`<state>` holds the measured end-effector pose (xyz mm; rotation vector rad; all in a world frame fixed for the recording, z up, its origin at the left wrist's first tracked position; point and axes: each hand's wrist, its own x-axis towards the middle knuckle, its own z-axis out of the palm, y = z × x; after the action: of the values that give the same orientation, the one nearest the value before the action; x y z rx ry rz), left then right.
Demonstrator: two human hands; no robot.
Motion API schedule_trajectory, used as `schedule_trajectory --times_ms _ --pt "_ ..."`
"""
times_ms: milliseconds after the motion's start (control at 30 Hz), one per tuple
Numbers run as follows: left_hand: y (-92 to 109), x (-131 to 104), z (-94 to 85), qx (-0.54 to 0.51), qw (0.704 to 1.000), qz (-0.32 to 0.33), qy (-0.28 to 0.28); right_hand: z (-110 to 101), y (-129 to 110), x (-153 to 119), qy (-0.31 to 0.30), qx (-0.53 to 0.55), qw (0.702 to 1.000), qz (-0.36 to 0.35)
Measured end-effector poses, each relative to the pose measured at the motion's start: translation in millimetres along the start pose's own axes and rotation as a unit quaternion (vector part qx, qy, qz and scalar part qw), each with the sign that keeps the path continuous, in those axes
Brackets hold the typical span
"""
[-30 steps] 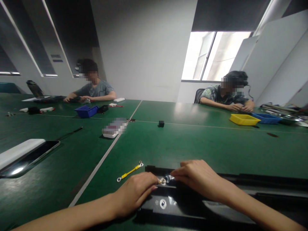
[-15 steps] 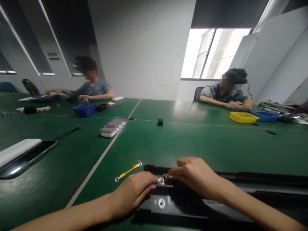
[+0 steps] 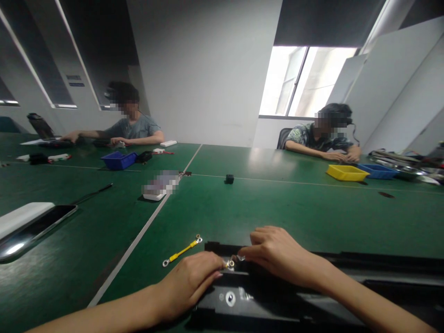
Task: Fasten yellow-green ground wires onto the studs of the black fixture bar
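Observation:
My left hand (image 3: 190, 284) is closed, thumb and fingers pinched at a small brass-coloured ring terminal (image 3: 231, 263) with a bit of yellow beside it. The ring sits over the end of a long black metal housing (image 3: 239, 303). From the other side my right hand (image 3: 274, 249) reaches in with its fingertips pressed together. A small shiny piece (image 3: 240, 258) shows at those fingertips, too small to name. On the table left of the housing lies a short yellow lead (image 3: 182, 250) with a ring terminal at each end.
A phone (image 3: 38, 233) lies at the left, a white device (image 3: 161, 185) further in. A small black cube (image 3: 229, 179) stands mid-table. Blue (image 3: 119, 160) and yellow (image 3: 347, 173) bins are at the far side, where two people (image 3: 142, 129) (image 3: 308, 143) sit.
Both hands stay at the housing's end. My right fingertips have drawn slightly closer to the ring. The view has shifted a little, and the left co-worker's arm has moved outward.

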<state>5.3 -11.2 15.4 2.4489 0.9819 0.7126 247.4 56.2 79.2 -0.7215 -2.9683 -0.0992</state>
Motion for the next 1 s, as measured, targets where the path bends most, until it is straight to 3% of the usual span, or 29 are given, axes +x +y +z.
schedule_trajectory --times_ms 1000 --pt "-1.3 -1.0 0.9 0.008 1.0 0.01 0.013 -0.7 6.0 2.1 -0.008 0.027 0.999 -0.019"
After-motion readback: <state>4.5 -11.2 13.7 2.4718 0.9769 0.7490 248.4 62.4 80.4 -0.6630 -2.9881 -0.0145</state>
